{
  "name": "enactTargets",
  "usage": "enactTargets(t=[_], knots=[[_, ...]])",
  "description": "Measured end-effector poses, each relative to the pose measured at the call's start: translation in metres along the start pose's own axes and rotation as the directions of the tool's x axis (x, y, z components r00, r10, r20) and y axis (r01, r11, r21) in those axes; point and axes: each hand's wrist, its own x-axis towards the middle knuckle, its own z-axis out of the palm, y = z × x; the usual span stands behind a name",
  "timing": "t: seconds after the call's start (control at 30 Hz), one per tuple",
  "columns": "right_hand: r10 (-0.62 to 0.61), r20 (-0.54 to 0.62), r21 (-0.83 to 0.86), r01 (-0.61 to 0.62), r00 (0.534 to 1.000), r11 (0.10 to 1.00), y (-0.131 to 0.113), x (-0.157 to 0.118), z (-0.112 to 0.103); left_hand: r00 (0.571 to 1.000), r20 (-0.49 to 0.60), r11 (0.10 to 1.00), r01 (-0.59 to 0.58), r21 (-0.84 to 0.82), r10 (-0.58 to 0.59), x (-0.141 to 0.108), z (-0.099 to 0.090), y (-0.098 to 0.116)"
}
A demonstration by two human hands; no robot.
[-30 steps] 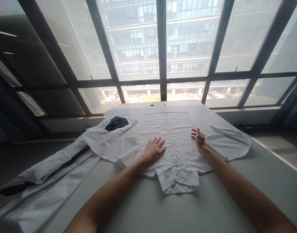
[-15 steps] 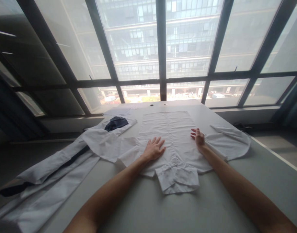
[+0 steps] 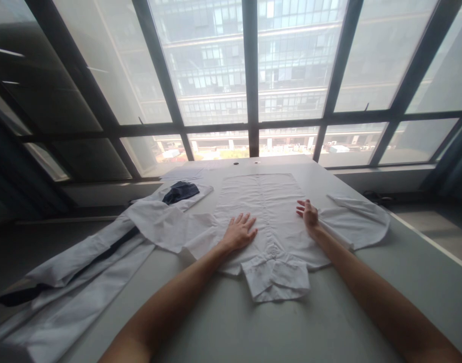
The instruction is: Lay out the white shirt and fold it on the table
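Note:
A white shirt [image 3: 261, 201] lies spread front up across the table, its collar [image 3: 278, 277] toward me and its hem at the far side. One sleeve [image 3: 170, 227] stretches left, the other sleeve [image 3: 359, 222] right. My left hand [image 3: 238, 233] rests palm down on the left half of the shirt, fingers spread. On the right half is my right hand [image 3: 309, 214], turned on its side with the fingers apart and slightly bent. Neither hand grips anything. The right palm is partly hidden.
More white garments with dark trim [image 3: 83, 272] are heaped along the left edge of the table [image 3: 329, 322]. On them sits a dark cloth piece [image 3: 181, 192]. Papers [image 3: 181, 173] lie at the far left corner. Large windows [image 3: 291, 65] rise behind the table.

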Motion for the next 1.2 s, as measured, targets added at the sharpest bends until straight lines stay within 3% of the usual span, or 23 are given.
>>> enactTargets(t=[1.2], knots=[[0.034,0.032,-0.008,-0.034,0.999,0.999,-0.0039,-0.001,0.0006,1.0,0.001,1.0,-0.007,0.01,0.007,-0.0007,-0.0025,0.0017]])
